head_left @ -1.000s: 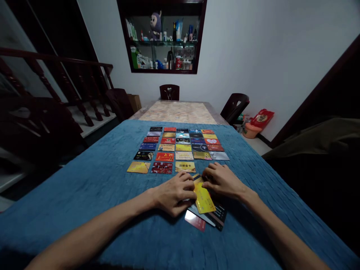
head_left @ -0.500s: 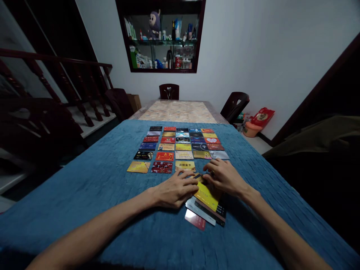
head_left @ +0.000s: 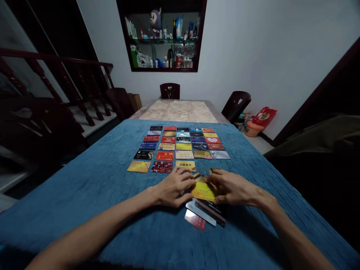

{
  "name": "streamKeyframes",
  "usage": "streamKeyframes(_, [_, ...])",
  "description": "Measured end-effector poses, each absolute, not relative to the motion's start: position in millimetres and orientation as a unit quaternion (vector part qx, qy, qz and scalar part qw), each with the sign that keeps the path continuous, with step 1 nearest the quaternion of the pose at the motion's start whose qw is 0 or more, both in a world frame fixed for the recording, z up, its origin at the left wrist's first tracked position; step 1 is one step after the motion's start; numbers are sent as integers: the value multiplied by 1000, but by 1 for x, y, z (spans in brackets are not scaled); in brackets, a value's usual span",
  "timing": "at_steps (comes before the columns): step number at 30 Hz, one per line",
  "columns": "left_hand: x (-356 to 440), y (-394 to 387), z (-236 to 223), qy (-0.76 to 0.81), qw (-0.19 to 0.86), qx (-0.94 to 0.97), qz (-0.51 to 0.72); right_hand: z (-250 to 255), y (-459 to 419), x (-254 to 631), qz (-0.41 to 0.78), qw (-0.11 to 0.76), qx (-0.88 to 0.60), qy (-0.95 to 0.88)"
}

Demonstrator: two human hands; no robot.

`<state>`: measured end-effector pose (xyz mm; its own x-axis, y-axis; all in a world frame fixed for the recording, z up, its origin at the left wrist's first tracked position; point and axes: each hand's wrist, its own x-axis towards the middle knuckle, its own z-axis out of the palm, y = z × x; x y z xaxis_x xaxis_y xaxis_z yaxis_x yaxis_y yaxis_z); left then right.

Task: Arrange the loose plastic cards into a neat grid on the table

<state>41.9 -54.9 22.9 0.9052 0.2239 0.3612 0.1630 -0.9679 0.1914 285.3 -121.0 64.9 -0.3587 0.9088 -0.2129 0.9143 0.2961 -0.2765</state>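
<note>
A bright yellow card (head_left: pixel 203 191) lies between my two hands, over a loose pile of cards. My left hand (head_left: pixel 177 187) has its bent fingers and thumb at the card's left edge. At the right edge, my right hand (head_left: pixel 232 187) grips it, thumb at the near corner. Beneath show a black card (head_left: pixel 210 206), a silver card (head_left: pixel 200 212) and a red-and-white card (head_left: pixel 195 220). Gold cards with a dark stripe (head_left: pixel 199 177) stick out beyond the yellow one. Farther away, several cards lie face up in rows, with a gold card (head_left: pixel 185 165) nearest my left fingertips.
A blue cloth (head_left: pixel 112 176) covers the near part of the table, and a patterned tabletop (head_left: pixel 180 110) shows beyond it. Dark chairs (head_left: pixel 170 91) stand around the table. At right, an orange tub (head_left: pixel 252 129) and a red bag (head_left: pixel 264 117) are on the floor.
The yellow card has turned from a slant to nearly level between my hands. My right hand has moved nearer to me, its thumb now at the card's near right corner.
</note>
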Motion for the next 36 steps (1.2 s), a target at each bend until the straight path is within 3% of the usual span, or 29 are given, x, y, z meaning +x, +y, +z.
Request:
streamKeyframes(11, [46, -55, 15, 149, 130, 962, 189, 62, -120, 285, -186, -19, 553, 812])
streamKeyframes(36, [43, -48, 13, 158, 77, 958, 225, 70, -120, 284, -132, -27, 549, 825])
